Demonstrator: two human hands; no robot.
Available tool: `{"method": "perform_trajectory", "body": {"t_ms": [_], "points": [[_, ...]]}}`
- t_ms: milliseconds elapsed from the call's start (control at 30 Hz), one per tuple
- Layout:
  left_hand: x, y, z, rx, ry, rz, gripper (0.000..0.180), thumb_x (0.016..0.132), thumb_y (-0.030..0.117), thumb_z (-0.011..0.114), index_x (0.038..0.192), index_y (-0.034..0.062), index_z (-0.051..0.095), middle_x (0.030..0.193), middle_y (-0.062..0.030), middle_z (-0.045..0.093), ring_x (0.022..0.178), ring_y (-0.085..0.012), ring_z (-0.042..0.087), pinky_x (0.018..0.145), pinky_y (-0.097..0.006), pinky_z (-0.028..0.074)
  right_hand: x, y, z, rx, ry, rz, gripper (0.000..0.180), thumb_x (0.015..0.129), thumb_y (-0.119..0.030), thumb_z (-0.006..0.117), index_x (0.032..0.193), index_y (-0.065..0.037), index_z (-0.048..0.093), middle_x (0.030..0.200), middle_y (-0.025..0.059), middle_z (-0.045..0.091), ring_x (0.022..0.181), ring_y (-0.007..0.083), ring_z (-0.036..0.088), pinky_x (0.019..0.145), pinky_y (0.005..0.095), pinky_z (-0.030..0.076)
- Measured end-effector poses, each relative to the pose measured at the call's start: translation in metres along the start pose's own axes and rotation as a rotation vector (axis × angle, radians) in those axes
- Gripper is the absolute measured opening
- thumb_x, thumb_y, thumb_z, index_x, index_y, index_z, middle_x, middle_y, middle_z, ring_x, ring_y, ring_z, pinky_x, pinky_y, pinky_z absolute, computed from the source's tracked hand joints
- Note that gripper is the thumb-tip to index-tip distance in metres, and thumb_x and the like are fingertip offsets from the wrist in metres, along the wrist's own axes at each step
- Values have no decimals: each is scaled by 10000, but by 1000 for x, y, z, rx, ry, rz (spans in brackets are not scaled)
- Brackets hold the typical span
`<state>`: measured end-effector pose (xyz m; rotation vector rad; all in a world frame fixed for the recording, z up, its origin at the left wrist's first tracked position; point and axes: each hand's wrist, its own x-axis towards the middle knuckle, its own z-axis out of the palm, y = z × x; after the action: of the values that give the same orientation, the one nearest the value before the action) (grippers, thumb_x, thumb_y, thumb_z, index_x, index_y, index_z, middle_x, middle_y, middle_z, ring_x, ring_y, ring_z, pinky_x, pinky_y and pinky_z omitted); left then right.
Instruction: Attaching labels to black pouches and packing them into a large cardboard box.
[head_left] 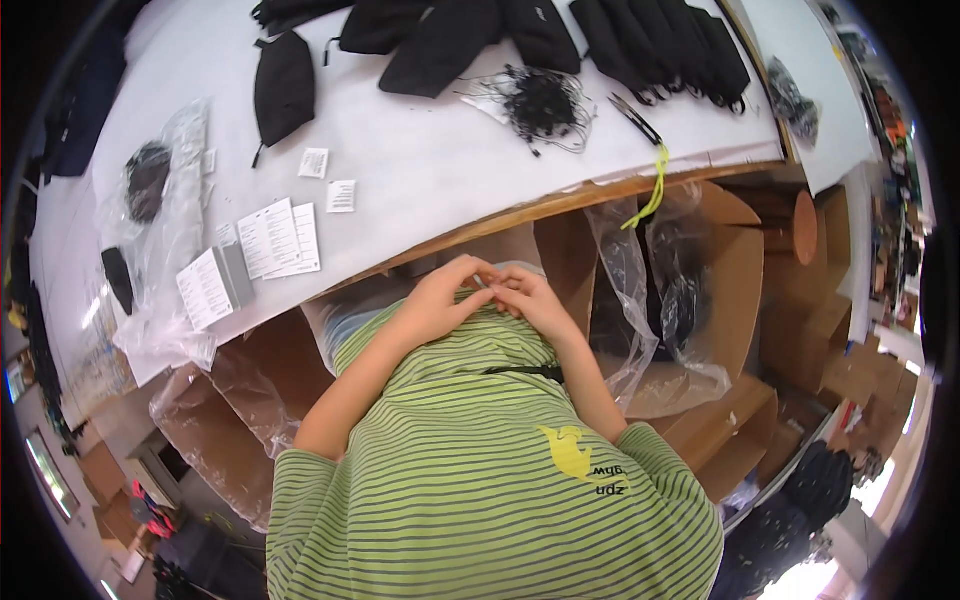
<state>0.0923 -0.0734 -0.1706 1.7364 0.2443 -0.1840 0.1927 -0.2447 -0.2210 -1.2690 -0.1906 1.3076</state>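
My left hand [445,298] and my right hand [532,303] meet in front of my waist, just short of the table's front edge. Fingers on both hands are bent and pinched together, fingertips touching or nearly so. Something small and pale may be between them, too small to name. Closest on the white table [420,165] are printed white cards [268,240], a stack of cards [215,285] and two small white packets [314,163]. A pair of thread snips [637,118] with a yellow cord [656,190] lies to the right, the cord hanging over the edge.
Black fabric pouches [285,88] lie along the far side, with more in a row [665,50] at the far right. Beside them is a tangle of black strings [543,103]. Clear plastic bags [175,190] cover the left. Below the table stand open cardboard boxes [735,300] with plastic liners.
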Motion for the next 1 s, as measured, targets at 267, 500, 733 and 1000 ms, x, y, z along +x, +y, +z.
{"method": "perform_trajectory", "body": {"t_ms": [267,500,733,1000], "points": [[-10,6,-3,-44,169,-91,154,832,117,647,916,6,583,822,-97,646,757,-169,625,703,-284,483,2,-16,25,-34,-3,-79,114,890,-158,602,924,-53,575,766,-13,597,683,19,534,529,159,345],[-28,12,-11,-30,224,-63,150,861,128,623,927,-3,597,853,-68,648,798,-147,616,754,-264,470,-10,-34,17,-106,-45,-13,92,894,-133,587,916,-54,546,696,-15,564,609,38,498,515,172,356],[-188,-137,-18,-189,1115,-369,124,910,128,538,894,24,605,746,-35,579,701,-94,553,646,-218,439,-42,150,-90,-73,704,122,115,901,-105,495,893,-41,590,735,21,594,638,107,538,580,247,429],[-270,-183,-23,-289,1035,-682,154,907,150,516,822,58,604,693,-12,555,601,-82,511,529,-223,410,-79,150,-81,486,612,403,230,894,-177,492,980,-13,627,854,96,650,708,196,606,664,317,494]]}}
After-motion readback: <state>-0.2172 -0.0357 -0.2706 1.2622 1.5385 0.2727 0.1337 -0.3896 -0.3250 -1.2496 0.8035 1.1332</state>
